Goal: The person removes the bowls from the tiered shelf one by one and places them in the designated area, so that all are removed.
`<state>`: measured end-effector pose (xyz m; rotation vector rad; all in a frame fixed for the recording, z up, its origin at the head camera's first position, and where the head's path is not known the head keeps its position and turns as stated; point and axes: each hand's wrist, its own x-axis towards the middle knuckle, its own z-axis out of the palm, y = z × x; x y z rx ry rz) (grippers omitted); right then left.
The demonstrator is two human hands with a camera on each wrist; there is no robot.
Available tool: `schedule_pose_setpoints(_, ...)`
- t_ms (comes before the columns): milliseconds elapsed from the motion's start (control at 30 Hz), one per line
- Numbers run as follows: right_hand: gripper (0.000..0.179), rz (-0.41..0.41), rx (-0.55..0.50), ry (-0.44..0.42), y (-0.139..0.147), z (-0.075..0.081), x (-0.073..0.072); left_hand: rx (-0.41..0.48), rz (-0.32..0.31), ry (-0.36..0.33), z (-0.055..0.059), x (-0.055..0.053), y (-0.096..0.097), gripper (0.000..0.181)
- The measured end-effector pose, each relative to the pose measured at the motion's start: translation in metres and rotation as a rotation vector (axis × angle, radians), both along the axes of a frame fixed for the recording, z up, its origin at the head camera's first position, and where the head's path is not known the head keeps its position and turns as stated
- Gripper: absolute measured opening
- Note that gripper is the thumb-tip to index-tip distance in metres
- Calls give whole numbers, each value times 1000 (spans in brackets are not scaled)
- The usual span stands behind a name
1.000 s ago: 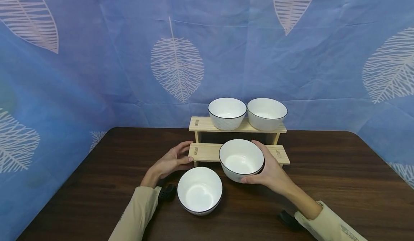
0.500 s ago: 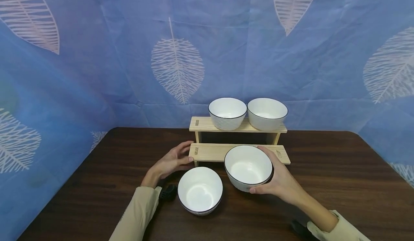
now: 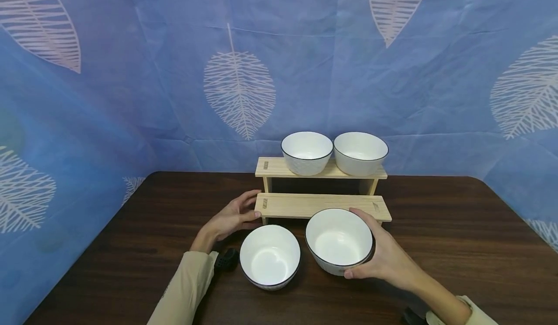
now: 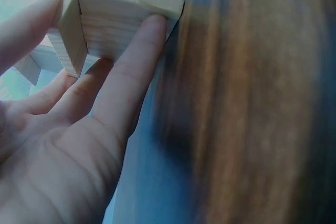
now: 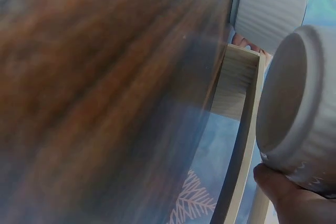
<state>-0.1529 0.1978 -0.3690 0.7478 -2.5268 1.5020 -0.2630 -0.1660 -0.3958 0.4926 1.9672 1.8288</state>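
My right hand point(image 3: 388, 257) holds a white bowl point(image 3: 339, 238) with a dark rim, thumb on its near side and fingers round the far right side. In the right wrist view the underside of this bowl point(image 5: 286, 93) shows, raised off the table. At the left end of the lower tier of a light wooden stand point(image 3: 322, 205), my left hand point(image 3: 228, 221) grips the board's end, thumb at the front corner and fingers behind. The left wrist view shows a fingertip point(image 4: 155, 24) against the stand's leg point(image 4: 115, 19). A second white bowl point(image 3: 269, 257) sits on the table between my hands.
Two more white bowls point(image 3: 306, 153) stand side by side on the upper tier point(image 3: 272, 166) of the stand. The dark wooden table point(image 3: 174, 218) ends at the back against a blue cloth point(image 3: 174, 73) with white leaf prints.
My right hand has drawn its bowl back toward me and slightly right, away from the lower tier. The left hand and the other bowls have stayed in place.
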Motion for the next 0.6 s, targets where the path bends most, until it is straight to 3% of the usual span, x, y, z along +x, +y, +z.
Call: schedule_pose_setpoints(600,118,61,60,-31,3,-4,7,-14,-1,5,1,0,0,71)
